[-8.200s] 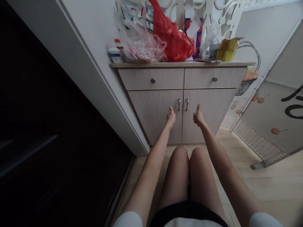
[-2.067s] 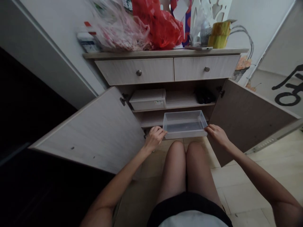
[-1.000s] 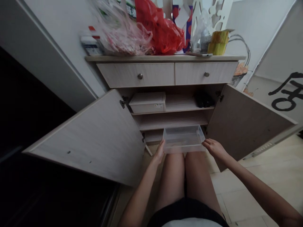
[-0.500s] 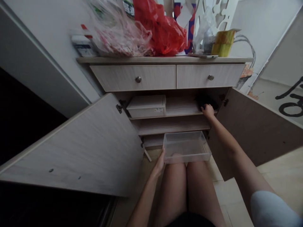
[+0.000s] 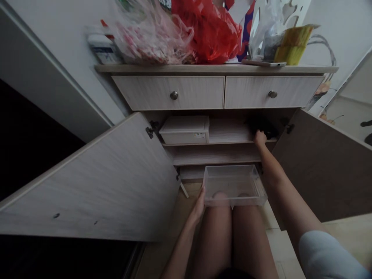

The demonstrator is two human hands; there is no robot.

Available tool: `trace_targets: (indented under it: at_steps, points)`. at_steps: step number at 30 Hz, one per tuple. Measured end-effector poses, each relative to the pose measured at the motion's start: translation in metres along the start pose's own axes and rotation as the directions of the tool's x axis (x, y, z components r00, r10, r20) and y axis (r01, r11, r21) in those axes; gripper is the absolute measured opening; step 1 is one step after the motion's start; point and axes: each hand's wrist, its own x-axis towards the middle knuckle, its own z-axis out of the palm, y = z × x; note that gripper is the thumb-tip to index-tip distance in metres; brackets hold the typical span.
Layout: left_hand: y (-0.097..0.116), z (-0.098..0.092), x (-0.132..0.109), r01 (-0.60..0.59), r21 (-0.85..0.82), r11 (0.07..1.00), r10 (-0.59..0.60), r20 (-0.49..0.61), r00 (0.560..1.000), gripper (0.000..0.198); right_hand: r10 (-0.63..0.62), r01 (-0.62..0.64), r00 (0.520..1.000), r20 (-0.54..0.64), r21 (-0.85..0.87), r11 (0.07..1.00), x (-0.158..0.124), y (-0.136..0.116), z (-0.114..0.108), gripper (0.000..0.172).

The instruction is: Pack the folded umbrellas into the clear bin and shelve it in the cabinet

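Observation:
A clear plastic box (image 5: 234, 185) rests on my knees in front of the open cabinet. My left hand (image 5: 200, 204) presses flat against the box's left side. My right hand (image 5: 259, 137) reaches onto the upper shelf (image 5: 226, 136) and touches a dark object (image 5: 263, 124) at its right end; the fingers are hidden in shadow. A white lidded box (image 5: 185, 130) sits on the same shelf at the left.
Both cabinet doors (image 5: 95, 182) stand wide open to either side. Two closed drawers (image 5: 171, 91) sit above the shelves. Plastic bags, red (image 5: 213, 33) and pink-white (image 5: 148, 37), a phone (image 5: 263, 62) and yellow packaging (image 5: 293, 48) crowd the top. A dark doorway lies at the left.
The cabinet doors were opened and the clear box was lifted out and lowered onto my knees. My right hand left the box and reached up to the dark object on the upper shelf.

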Motion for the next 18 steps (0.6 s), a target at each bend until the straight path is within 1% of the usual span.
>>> trace_targets:
  at_steps: [1, 2, 3, 5, 6, 7, 8, 9, 10, 11, 12, 13, 14, 15, 18]
  points:
    - [0.000, 0.000, 0.000, -0.008, 0.002, 1.000, 0.008, 0.000, 1.000, 0.070, 0.000, 0.001, 1.000, -0.017, 0.038, 0.999, -0.001, 0.003, -0.002, 0.037]
    - [0.000, 0.001, -0.001, -0.015, 0.003, 1.000, 0.015, 0.000, 1.000, 0.070, 0.017, -0.011, 0.999, -0.045, 0.126, 0.992, -0.003, 0.006, -0.005, 0.036]
    - [0.000, 0.001, -0.001, -0.017, 0.003, 1.000, 0.017, -0.004, 1.000, 0.070, 0.051, -0.031, 0.996, -0.072, 0.251, 0.967, -0.005, 0.009, -0.008, 0.036]
    - [-0.001, 0.002, -0.001, -0.005, 0.006, 1.000, 0.005, -0.019, 1.000, 0.071, 0.145, -0.079, 0.985, -0.092, 0.510, 0.857, -0.011, 0.016, -0.015, 0.036]
    - [-0.001, 0.003, -0.001, 0.003, 0.008, 1.000, -0.003, -0.027, 1.000, 0.072, 0.182, -0.099, 0.980, -0.082, 0.592, 0.800, -0.016, 0.021, -0.019, 0.035]
    - [-0.001, 0.003, -0.001, 0.008, 0.008, 1.000, -0.007, -0.032, 0.999, 0.072, 0.194, -0.111, 0.979, -0.060, 0.643, 0.758, -0.022, 0.028, -0.023, 0.034]
    - [-0.001, 0.004, -0.002, 0.007, 0.007, 1.000, -0.007, -0.034, 0.999, 0.072, 0.179, -0.111, 0.983, -0.027, 0.690, 0.716, -0.030, 0.035, -0.027, 0.032]
    - [-0.001, 0.004, -0.002, 0.002, 0.006, 1.000, -0.002, -0.034, 0.999, 0.072, 0.140, -0.103, 0.990, 0.013, 0.745, 0.659, -0.039, 0.044, -0.031, 0.032]
    - [-0.001, 0.005, -0.003, 0.001, 0.004, 1.000, -0.001, -0.036, 0.999, 0.071, 0.079, -0.097, 0.995, 0.063, 0.814, 0.573, -0.050, 0.055, -0.036, 0.032]
    - [0.000, 0.005, -0.004, 0.006, 0.003, 1.000, -0.006, -0.037, 0.999, 0.071, -0.006, -0.103, 0.993, 0.119, 0.881, 0.462, -0.062, 0.066, -0.040, 0.034]
    - [0.001, 0.006, -0.006, 0.011, 0.001, 1.000, -0.011, -0.035, 0.999, 0.072, -0.103, -0.117, 0.981, 0.167, 0.918, 0.378, -0.075, 0.078, -0.046, 0.037]
    - [0.002, 0.007, -0.007, 0.016, -0.002, 1.000, -0.016, -0.028, 0.999, 0.072, -0.195, -0.131, 0.959, 0.207, 0.930, 0.343, -0.087, 0.089, -0.051, 0.041]
    - [0.003, 0.008, -0.009, 0.021, -0.005, 1.000, -0.021, -0.019, 1.000, 0.072, -0.270, -0.137, 0.932, 0.241, 0.925, 0.354, -0.100, 0.099, -0.056, 0.047]
    - [0.005, 0.008, -0.010, 0.020, -0.008, 1.000, -0.020, -0.010, 1.000, 0.072, -0.333, -0.129, 0.903, 0.271, 0.910, 0.393, -0.112, 0.107, -0.060, 0.052]
    - [0.007, 0.011, -0.013, 0.010, -0.013, 1.000, -0.010, 0.001, 1.000, 0.069, -0.488, -0.027, 0.810, 0.325, 0.852, 0.522, -0.144, 0.116, -0.067, 0.061]
